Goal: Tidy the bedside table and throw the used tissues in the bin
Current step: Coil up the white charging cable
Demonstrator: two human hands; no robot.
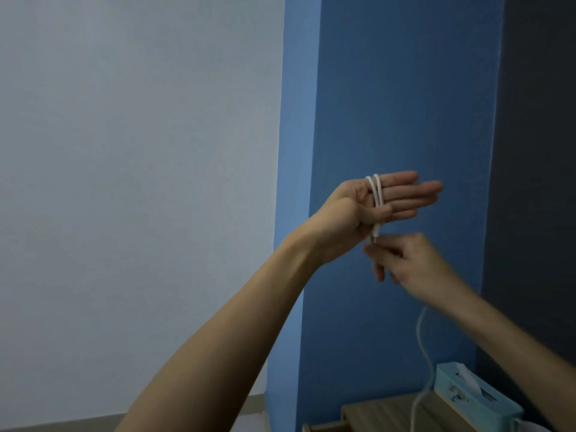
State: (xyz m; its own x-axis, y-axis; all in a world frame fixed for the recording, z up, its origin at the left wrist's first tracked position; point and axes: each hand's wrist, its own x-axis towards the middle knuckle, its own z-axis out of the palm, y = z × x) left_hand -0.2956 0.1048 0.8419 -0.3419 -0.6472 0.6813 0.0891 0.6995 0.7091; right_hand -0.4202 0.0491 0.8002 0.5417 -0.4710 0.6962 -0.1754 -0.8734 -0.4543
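Note:
My left hand [374,201] is raised in front of the blue wall, palm up and fingers stretched flat to the right. A white cable [375,194] is looped twice around those fingers, and my thumb presses on it. Just below, my right hand [408,260] pinches the cable under the loops and looks blurred. The loose length of the cable [420,363] hangs down toward the wooden bedside table [374,416] at the bottom right. No tissues or bin are visible.
A light blue tissue box [467,394] with a white tissue sticking out stands on the bedside table by the wall. A pale wall fills the left, a blue wall the middle and a dark panel the right.

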